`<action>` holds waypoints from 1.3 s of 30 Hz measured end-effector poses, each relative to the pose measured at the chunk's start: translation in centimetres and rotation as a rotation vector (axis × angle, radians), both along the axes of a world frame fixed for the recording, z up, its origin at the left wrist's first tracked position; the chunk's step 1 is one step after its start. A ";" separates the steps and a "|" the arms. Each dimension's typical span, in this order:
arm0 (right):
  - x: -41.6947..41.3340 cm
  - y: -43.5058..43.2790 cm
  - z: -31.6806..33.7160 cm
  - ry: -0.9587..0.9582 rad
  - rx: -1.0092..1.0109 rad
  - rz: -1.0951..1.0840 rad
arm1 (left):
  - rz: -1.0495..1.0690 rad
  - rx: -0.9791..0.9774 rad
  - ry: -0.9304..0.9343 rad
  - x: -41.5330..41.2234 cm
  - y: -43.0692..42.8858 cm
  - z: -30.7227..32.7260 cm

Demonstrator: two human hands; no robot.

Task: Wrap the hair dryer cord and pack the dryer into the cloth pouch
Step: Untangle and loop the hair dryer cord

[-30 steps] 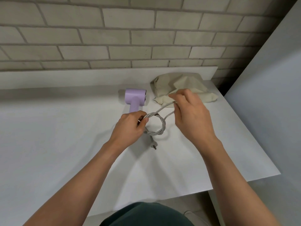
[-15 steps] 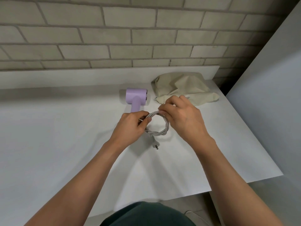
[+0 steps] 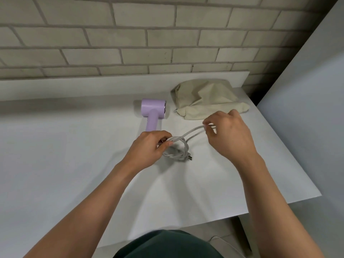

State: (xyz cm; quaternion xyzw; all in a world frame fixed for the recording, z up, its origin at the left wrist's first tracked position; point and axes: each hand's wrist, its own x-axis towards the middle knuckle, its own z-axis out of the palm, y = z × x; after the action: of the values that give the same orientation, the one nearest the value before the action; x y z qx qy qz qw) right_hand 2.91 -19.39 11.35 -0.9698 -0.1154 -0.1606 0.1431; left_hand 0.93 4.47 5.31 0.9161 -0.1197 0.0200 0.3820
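One lilac hair dryer (image 3: 153, 112), one cloth pouch (image 3: 208, 99); left hand (image 3: 149, 151) grips the coiled cord (image 3: 179, 149), right hand (image 3: 229, 136) pinches its loop; handle base hidden.

The lilac hair dryer (image 3: 153, 110) lay on the white table (image 3: 74, 155), its barrel towards the wall and its handle pointing back at the person. Its pale grey cord (image 3: 179, 148) was gathered into a small coil by the handle's end, pinched by the left hand (image 3: 149, 149). The plug (image 3: 189, 158) rested at the coil's near edge, and a doubled strand ran up to the right hand (image 3: 229, 135), which pinched it. The beige cloth pouch (image 3: 208, 97) lay crumpled just right of the dryer.
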 end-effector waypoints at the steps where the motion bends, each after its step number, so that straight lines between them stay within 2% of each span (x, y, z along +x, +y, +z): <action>1: -0.2 0.3 -0.2 -0.050 -0.092 0.029 | -0.006 0.000 -0.002 0.0 -0.1 -0.1; 5: -0.9 3.0 -1.5 -0.135 -0.213 0.314 | 0.000 -0.020 0.003 0.3 -0.4 0.1; 9: -0.2 3.7 -3.1 -0.200 -0.185 0.329 | 0.013 -0.137 0.063 0.5 -0.3 0.4; 12: 0.1 3.3 -3.3 -0.193 -0.124 0.346 | -0.009 -0.135 0.096 0.5 0.0 0.8; 18: -0.5 2.9 -3.7 -0.015 0.030 0.239 | -0.063 -0.131 0.144 0.7 0.6 0.8; 24: -0.4 2.0 -3.1 -0.050 0.335 0.109 | -0.053 -0.157 0.171 0.5 1.2 0.1; 27: -0.5 2.0 -2.7 0.005 0.469 0.033 | -0.036 -0.165 0.163 0.4 1.0 -0.1; 31: -0.8 1.8 -2.8 0.053 0.336 -0.062 | -0.001 -0.140 0.150 0.7 0.8 -0.2; 33: -1.2 1.8 -2.7 -0.030 0.229 -0.077 | 0.002 -0.119 0.152 1.0 0.8 -0.2; 39: -2.5 4.2 -3.7 -0.258 -0.086 0.225 | -0.021 -0.106 0.156 1.4 0.3 0.5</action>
State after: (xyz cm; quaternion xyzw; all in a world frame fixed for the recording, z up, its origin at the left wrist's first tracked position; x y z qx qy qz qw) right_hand 0.39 -15.16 7.69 -0.9273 -0.2473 -0.2617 0.1024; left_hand 2.37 4.74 5.85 0.8921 -0.0978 -0.0491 0.4385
